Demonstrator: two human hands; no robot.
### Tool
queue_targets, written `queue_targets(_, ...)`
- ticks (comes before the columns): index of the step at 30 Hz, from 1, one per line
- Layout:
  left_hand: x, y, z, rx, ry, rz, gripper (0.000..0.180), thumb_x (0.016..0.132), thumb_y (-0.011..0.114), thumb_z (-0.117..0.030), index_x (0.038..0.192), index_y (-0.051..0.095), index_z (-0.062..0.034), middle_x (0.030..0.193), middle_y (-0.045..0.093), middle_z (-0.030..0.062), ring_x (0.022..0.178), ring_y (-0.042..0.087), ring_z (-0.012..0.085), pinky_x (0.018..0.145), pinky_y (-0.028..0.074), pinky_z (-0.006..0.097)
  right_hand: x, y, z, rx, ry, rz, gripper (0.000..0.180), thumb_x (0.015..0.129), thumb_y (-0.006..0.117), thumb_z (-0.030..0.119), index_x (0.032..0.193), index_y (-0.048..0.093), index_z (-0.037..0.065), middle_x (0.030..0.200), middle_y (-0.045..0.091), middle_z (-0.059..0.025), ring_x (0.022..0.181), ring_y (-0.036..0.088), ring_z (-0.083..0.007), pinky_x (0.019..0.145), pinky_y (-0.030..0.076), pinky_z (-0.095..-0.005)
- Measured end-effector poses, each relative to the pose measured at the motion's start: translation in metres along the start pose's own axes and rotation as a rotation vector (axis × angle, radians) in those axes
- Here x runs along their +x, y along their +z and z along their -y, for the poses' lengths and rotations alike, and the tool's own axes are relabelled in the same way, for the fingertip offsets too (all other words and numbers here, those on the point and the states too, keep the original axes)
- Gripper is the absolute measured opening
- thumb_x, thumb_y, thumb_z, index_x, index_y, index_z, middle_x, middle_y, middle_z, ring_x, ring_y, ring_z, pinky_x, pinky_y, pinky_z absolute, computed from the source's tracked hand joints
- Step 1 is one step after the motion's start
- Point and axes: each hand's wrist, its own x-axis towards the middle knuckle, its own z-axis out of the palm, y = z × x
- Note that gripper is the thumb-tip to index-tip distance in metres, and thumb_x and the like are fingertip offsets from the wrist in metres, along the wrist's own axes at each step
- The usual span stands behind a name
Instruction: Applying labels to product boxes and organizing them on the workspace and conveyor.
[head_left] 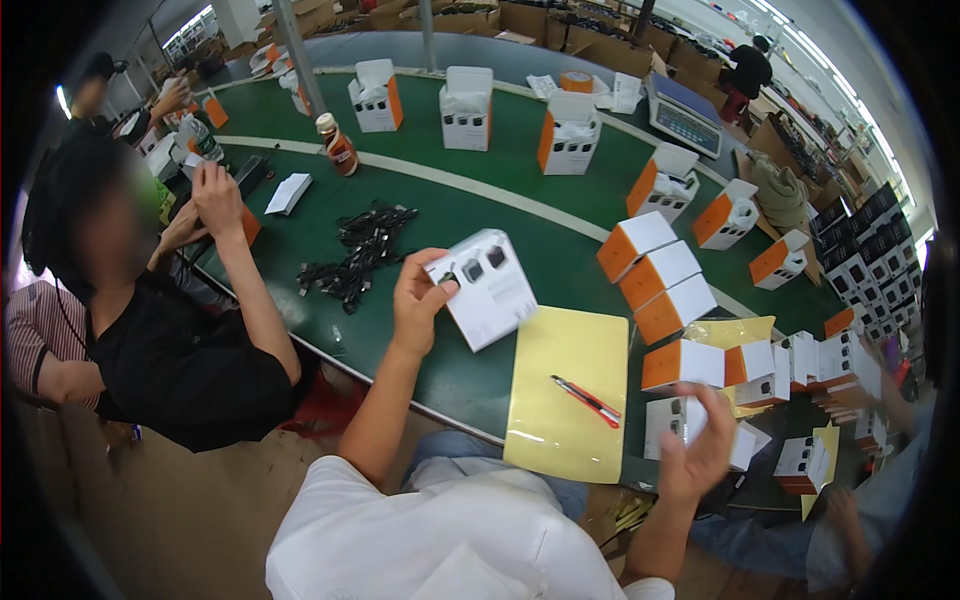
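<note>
My left hand point(418, 308) is closed on the near left edge of a white box point(488, 300) printed with pictures of small black devices, held tilted above the green table. My right hand point(692, 455), slightly blurred, is open with its fingers curved and apart. Just behind it stands another white box point(660, 418), partly covered by the fingers. Between my hands lies a yellow sheet point(565, 370), with a red and black utility knife point(590, 402) on top.
Black cables point(357, 250) are heaped left of the held box. White and orange boxes point(655, 277) stand in a row at right, and open boxes point(570, 135) line the far side. A co-worker point(180, 330) in black sits at left. A bottle point(337, 145) stands farther back.
</note>
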Motion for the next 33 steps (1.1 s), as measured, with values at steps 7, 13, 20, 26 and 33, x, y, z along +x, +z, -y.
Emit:
queue_targets(7,-0.032,0.041,-0.036,-0.227,-0.153,0.507,0.055,0.084,0.077,-0.018,0.132,0.056,-0.0032,0.123,0.062,0.0083,0.119,0.058,0.018,0.102,0.047,0.032,0.037,0.1,-0.01,0.768,0.577,0.412,0.099,0.085,0.078,0.021,0.163,0.019,0.008,0.149,0.049,-0.0167,0.136,0.05,-0.0263,0.114,0.037,-0.0394)
queue_targets(13,-0.032,0.103,-0.036,-0.406,-0.215,0.663,0.073,0.096,0.07,-0.041,0.149,0.04,-0.001,0.155,0.037,0.0133,0.129,0.055,0.0262,0.105,0.049,0.037,0.018,0.068,0.0,1.024,0.771,-0.285,0.055,0.096,0.063,0.02,0.145,0.045,0.002,0.131,0.061,-0.0132,0.118,0.063,-0.022,0.102,0.052,-0.0381)
queue_targets(20,-0.041,0.12,-0.018,-0.12,-0.241,0.469,0.048,0.104,0.056,-0.029,0.139,0.05,0.0031,0.149,0.048,0.0203,0.126,0.058,0.0319,0.096,0.056,0.041,-0.028,-0.042,0.005,1.238,0.634,-0.664,0.049,0.102,0.058,0.034,0.14,0.054,0.003,0.137,0.063,-0.0132,0.121,0.064,-0.0268,0.101,0.053,-0.042)
queue_targets(26,-0.053,0.091,-0.001,0.135,-0.246,0.388,0.031,0.103,0.056,-0.016,0.127,0.057,0.0024,0.132,0.062,0.017,0.109,0.067,0.0253,0.091,0.057,0.036,-0.086,-0.145,0.02,0.196,0.153,-1.316,0.044,0.097,0.064,0.018,0.137,0.051,0.003,0.132,0.061,-0.0154,0.119,0.062,-0.0261,0.1,0.053,-0.0408)
queue_targets(33,-0.052,0.069,0.014,0.274,-0.285,0.141,0.022,0.101,0.059,-0.014,0.118,0.061,0.0005,0.116,0.067,0.0123,0.097,0.067,0.018,0.084,0.055,0.031,-0.191,-0.26,-0.069,-0.579,0.483,-1.439,0.068,0.081,0.076,-0.006,0.138,0.043,0.012,0.13,0.053,-0.0128,0.117,0.057,-0.0244,0.094,0.052,-0.0369)
